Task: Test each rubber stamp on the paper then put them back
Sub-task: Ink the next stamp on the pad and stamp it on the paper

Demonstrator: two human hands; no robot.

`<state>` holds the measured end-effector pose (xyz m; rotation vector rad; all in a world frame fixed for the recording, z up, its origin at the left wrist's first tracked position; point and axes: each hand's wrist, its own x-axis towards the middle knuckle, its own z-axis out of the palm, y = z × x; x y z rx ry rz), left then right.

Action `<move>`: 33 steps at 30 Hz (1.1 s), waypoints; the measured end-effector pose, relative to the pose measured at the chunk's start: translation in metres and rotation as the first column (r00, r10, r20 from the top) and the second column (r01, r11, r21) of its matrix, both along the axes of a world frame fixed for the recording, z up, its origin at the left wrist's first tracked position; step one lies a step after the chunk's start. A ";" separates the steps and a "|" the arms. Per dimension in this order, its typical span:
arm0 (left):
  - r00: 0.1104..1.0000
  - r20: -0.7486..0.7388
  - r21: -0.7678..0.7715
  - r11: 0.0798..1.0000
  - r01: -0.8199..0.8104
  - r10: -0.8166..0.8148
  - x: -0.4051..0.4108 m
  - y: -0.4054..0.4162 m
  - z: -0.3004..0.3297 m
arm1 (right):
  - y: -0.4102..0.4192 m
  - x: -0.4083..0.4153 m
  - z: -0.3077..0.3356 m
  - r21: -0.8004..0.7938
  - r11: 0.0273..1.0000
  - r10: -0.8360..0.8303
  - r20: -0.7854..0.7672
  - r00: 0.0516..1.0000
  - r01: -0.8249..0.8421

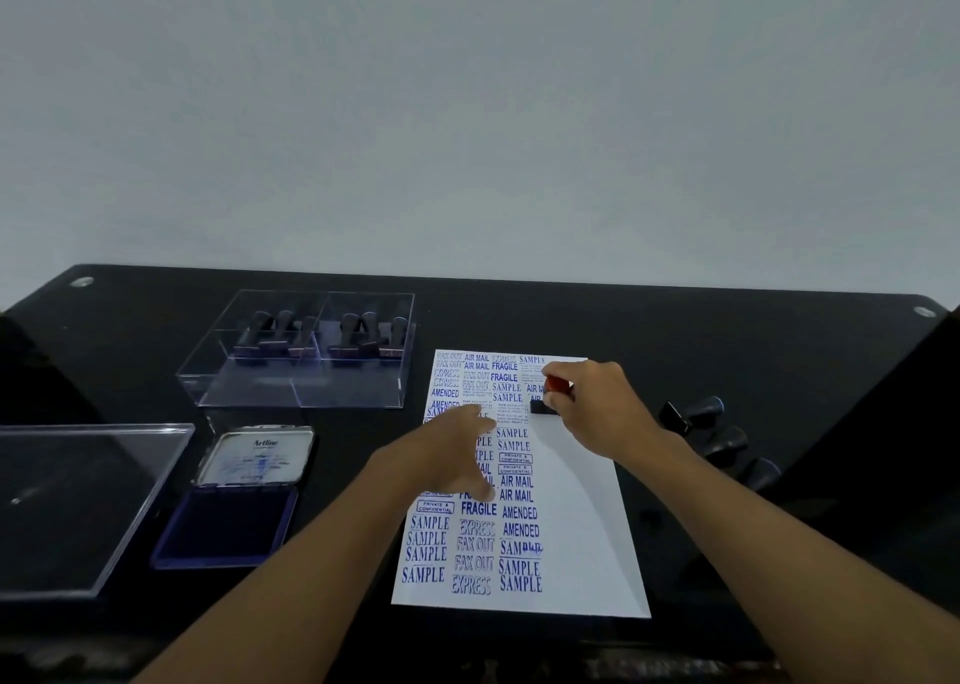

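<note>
Six stamps [322, 338] sit back in the clear box [298, 387], three more [719, 439] wait on the bench [727, 351]. Right hand [592, 405] grips a red-handled stamp [550, 397] pressed on the paper [582, 527]; left hand [454, 455] lies flat, fingers spread, steadying it. Probably two-thirds done.

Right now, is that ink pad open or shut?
Open. The ink pad has its metal lid swung back toward the far side, leaving the dark blue inking surface bare.

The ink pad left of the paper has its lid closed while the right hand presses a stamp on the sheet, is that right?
Not quite. The head view shows the ink pad open, lid raised behind it. The rest holds: it lies left of the paper, and the right hand presses a stamp on the sheet.
</note>
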<state>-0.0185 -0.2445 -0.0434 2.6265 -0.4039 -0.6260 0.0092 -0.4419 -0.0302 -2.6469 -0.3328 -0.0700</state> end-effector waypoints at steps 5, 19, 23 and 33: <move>1.000 -0.003 -0.017 1.000 -0.003 0.003 0.000 0.001 -0.001 | 0.000 0.004 -0.003 -0.014 1.000 0.000 -0.019 1.000 0.000; 1.000 -0.002 -0.001 1.000 0.002 -0.002 0.001 0.000 0.000 | 0.008 0.029 0.000 -0.205 0.978 0.027 -0.054 0.998 -0.037; 1.000 -0.003 0.013 1.000 0.006 -0.006 0.002 -0.001 0.001 | 0.007 0.003 -0.012 -0.162 0.987 -0.013 -0.003 1.000 0.012; 1.000 -0.008 0.005 1.000 -0.012 0.012 0.001 -0.001 0.003 | 0.012 0.023 0.012 -0.193 0.980 0.010 -0.135 0.991 -0.037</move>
